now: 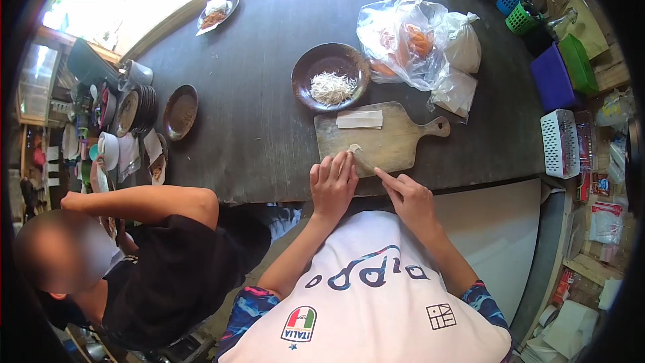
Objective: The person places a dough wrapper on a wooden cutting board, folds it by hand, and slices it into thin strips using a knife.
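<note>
1. On the shirt (376,282), a badge (298,323) reads "ITALIA"; the large chest lettering and square emblem (441,316) are unclear.
2. The left hand (334,185) bends its fingers close together, tips at a small pale piece (355,148); whether they pinch it, I cannot tell.
3. The right hand (411,200) grasps a knife (365,164), index finger extended along it.
4. Piece and knife are at the near edge of the cutting board (396,141); pale strips (359,119) lie by its far edge.
5. The board sits near the tabletop's (255,94) near edge, beside a bowl (302,81) of pale shreds (332,88).
6. Baskets (522,19) line the far right corner; a person in black (178,275) is by the near left.
</note>
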Motion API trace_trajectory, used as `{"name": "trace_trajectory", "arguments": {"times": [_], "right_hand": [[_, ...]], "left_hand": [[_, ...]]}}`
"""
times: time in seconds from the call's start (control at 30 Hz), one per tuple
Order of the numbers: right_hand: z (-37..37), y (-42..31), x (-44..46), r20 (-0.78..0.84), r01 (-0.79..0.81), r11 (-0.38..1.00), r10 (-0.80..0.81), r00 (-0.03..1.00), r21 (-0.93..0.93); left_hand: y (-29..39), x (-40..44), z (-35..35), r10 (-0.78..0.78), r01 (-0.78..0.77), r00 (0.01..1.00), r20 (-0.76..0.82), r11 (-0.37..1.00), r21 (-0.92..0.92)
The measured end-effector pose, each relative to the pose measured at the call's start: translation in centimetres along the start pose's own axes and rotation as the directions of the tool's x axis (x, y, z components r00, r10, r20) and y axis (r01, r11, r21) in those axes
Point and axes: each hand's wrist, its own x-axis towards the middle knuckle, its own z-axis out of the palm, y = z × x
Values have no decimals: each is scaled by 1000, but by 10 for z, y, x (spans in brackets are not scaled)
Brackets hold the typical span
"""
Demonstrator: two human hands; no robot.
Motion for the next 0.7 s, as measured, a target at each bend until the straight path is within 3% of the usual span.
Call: {"name": "trace_trajectory", "arguments": {"times": [0.7], "right_hand": [[0,-3,12,31,20,999,-19,999,-34]], "left_hand": [[0,-2,-1,-2,3,1000,-12,1000,13]]}}
